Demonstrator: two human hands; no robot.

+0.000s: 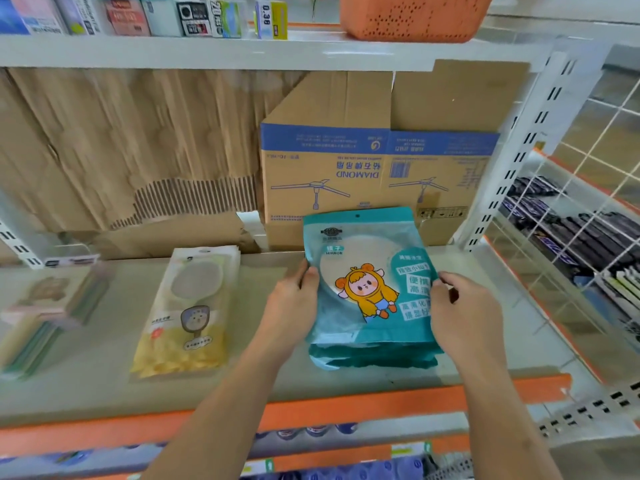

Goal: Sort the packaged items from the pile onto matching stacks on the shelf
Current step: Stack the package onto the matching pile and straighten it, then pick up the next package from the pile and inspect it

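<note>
Two bare forearms reach up from the bottom of the frame over the shelf's (86,379) orange front lip; the left hand (294,301) pinches the left edge of a teal mirror packet (367,282), thumb on its face, while the right hand (462,306) clasps the right edge, fingers curled over the glossy film; the flat, rectangular packet, printed with a yellow-hooded cartoon figure and a pale round window, sits tilted on top of a teal stack (372,358) of like packets whose lower edges show beneath it, near the front of the pale, matte shelf board; bare board lies open on both sides of the stack. To the left, well apart, a yellow stack (188,313) of clear-fronted, long packets lies flat, its far end squared against the back; farther left a blurred pastel stack (52,313) of thin packets rests near the shelf's edge. Behind, a flattened carton (346,168) with a blue band and upside-down print stands against the back, beside torn corrugated cardboard (121,150) with exposed ribbing. At right a white wire grid panel (571,237) closes the end of the bay. Above, on the next white shelf, an orange perforated plastic basket (412,17) sits beside a row of small boxed goods (138,15).
</note>
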